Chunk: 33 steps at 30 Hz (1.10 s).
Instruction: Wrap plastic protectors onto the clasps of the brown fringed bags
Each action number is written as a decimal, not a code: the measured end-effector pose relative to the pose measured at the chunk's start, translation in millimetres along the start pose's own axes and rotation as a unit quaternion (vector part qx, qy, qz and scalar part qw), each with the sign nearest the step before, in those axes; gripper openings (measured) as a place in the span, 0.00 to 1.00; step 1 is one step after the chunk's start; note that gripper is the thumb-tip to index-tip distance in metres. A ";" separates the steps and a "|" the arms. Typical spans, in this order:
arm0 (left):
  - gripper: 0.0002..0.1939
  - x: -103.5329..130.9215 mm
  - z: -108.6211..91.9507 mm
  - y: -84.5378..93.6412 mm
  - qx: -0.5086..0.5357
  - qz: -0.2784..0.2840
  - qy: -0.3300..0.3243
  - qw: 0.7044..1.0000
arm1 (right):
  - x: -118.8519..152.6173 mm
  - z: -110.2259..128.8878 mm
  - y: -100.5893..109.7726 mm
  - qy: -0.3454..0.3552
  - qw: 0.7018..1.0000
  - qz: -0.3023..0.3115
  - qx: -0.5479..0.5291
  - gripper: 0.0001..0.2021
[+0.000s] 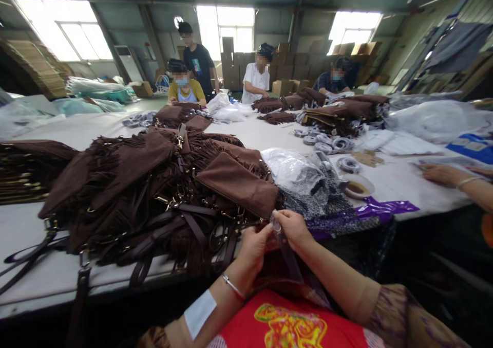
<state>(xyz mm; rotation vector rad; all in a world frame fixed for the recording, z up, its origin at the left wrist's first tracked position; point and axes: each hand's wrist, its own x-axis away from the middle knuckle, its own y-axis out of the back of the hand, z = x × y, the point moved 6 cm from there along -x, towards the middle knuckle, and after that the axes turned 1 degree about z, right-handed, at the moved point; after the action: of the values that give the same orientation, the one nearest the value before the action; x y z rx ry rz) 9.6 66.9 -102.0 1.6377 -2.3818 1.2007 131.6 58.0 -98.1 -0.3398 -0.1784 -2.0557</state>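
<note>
At the table's front edge, my left hand point(254, 244) and my right hand point(296, 230) meet, fingers pinched around a small shiny clasp point(275, 222). From it a dark brown strap point(289, 259) hangs down toward my lap. The exact shape of the clasp is partly covered by my fingers. Just beyond it lies a brown flat pouch point(239, 183), its lower corner close to my fingertips. To the left spreads a heap of brown fringed bags point(115, 178) with straps and gold-coloured hooks tangled along its front.
Right of the heap are clear plastic bags point(295, 170), a tape roll point(358, 186) and purple plastic point(385, 209). A neighbour's hand point(442, 174) rests on the table at right. Several people work across the table, near more brown bags point(342, 112) and coiled grey straps point(323, 142).
</note>
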 end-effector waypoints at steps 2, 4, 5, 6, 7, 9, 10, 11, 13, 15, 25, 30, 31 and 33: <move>0.21 -3.3 -1.1 0.8 -0.029 -0.008 -0.005 1.000 | 0.2 -0.7 -0.6 0.008 1.000 0.013 0.007 0.17; 0.20 -7.9 -6.6 3.8 -0.056 -0.033 -0.031 0.997 | 0.9 1.3 -2.1 0.033 0.999 0.028 0.013 0.18; 0.19 -9.9 -10.0 5.2 -0.070 -0.045 -0.046 0.995 | 1.2 2.7 -3.0 0.047 0.998 0.036 0.013 0.19; 0.18 -11.3 -13.2 5.6 -0.083 -0.051 -0.059 0.993 | 1.5 3.8 -3.9 0.057 0.997 0.045 0.012 0.20; 0.17 -12.3 -15.7 4.7 -0.095 -0.050 -0.068 0.992 | 1.6 4.4 -4.5 0.063 0.997 0.053 0.009 0.20; 0.16 -12.8 -19.2 1.8 -0.116 -0.038 -0.076 0.990 | 2.1 4.6 -5.3 0.065 0.996 0.069 -0.002 0.22; 0.15 -12.5 -20.5 0.4 -0.125 -0.033 -0.078 0.989 | 2.7 4.4 -5.2 0.062 0.995 0.077 -0.010 0.22; 0.15 -12.3 -21.9 -0.7 -0.134 -0.029 -0.081 0.987 | 3.7 3.9 -4.9 0.058 0.995 0.084 -0.019 0.22; 0.13 -12.6 -26.0 -1.8 -0.158 -0.020 -0.097 0.983 | 6.9 3.1 -3.5 0.049 0.993 0.099 -0.041 0.22; 0.12 -14.8 -32.2 -1.4 -0.192 -0.010 -0.130 0.973 | 11.4 2.4 -2.3 0.039 0.991 0.117 -0.058 0.21; 0.12 -15.0 -36.3 -0.9 -0.198 -0.001 -0.107 0.974 | 15.5 3.3 -1.4 0.024 0.988 0.136 -0.063 0.21; 0.15 -8.5 -21.5 -8.6 -0.091 0.042 -0.033 0.994 | 15.2 6.1 -4.1 0.044 0.986 0.158 -0.030 0.20; 0.14 -9.8 -20.9 -9.1 -0.074 0.045 -0.029 0.996 | 15.9 7.8 -5.3 0.045 0.985 0.167 -0.019 0.20; 0.12 -12.3 -21.6 -11.7 -0.050 0.069 -0.023 0.996 | 18.0 12.4 -8.6 0.047 0.981 0.188 -0.003 0.20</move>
<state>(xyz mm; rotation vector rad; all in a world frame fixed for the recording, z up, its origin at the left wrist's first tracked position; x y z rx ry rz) 16.0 87.5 -85.0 1.5126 -2.5748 1.0527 117.9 50.5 -80.5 -0.2572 -0.0461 -1.6937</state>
